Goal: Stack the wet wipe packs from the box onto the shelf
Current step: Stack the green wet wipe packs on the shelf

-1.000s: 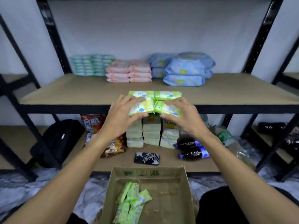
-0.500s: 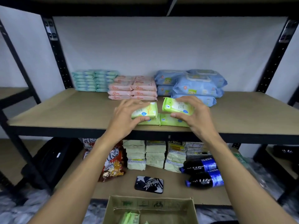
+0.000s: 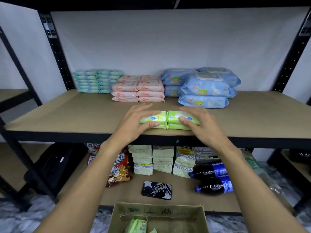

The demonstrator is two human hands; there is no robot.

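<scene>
Several green wet wipe packs lie near the front edge of the middle shelf, as two side-by-side piles, each two high. My left hand rests over the left pile, fingers stretched across its top and thumb against its front. My right hand lies the same way on the right pile. Below, the cardboard box sits open at the bottom of the view, with more green packs in its left corner.
At the back of the shelf stand teal packs, pink packs and large blue packs. The lower shelf holds a snack bag, pale packets, two cola bottles, a phone and a black bag.
Both hands carried a green pack each up from below the shelf edge and set them on the two packs lying there. The fingers have loosened and straightened over the piles.
</scene>
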